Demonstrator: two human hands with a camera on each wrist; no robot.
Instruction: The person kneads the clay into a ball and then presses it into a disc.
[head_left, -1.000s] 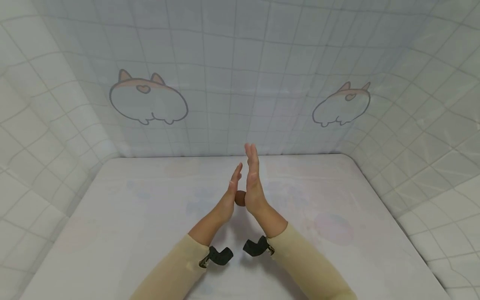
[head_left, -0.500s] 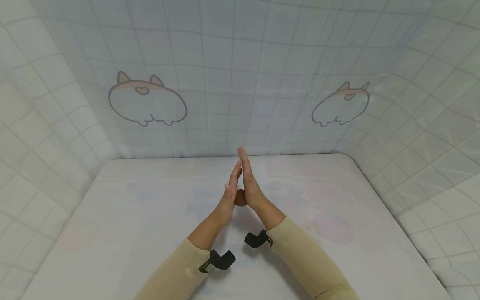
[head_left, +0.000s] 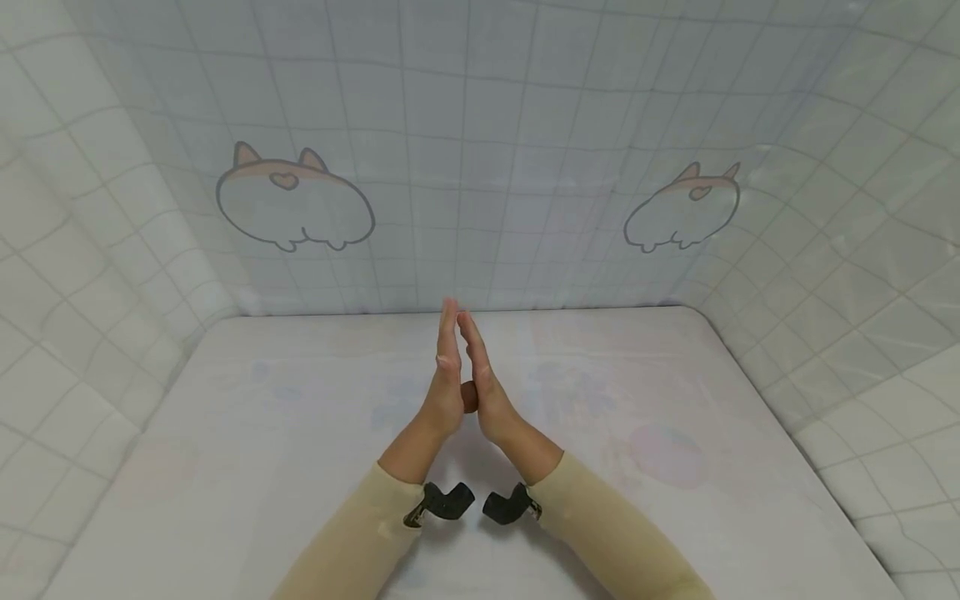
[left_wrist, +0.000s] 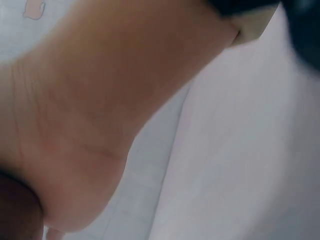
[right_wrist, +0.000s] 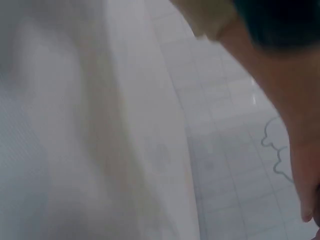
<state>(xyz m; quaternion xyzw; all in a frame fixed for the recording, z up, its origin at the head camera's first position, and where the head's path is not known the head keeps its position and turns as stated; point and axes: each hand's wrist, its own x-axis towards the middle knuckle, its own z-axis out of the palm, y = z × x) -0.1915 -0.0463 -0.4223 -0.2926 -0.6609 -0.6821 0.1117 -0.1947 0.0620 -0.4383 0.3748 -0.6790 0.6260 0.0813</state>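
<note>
A small brown ball sits between two upright palms, in the middle of the head view. From the left, my left hand presses on it with straight fingers pointing away from me. My right hand presses from the other side, its fingers also straight and leaning toward the left ones. Left fingertips reach slightly farther forward than the right ones. In the left wrist view, a wrist and palm heel fill much of the frame, with part of the brown ball at the lower left corner. The right wrist view shows only a hand's edge.
Below the hands spreads a table with a pale, faintly patterned cover. Grid-patterned white cloth hangs behind it and along both sides. Black camera mounts project inward from both beige sleeves, near each other.
My left hand has slid forward and my right hand back along the ball. Both palms and the ball have shifted a little to the left.
</note>
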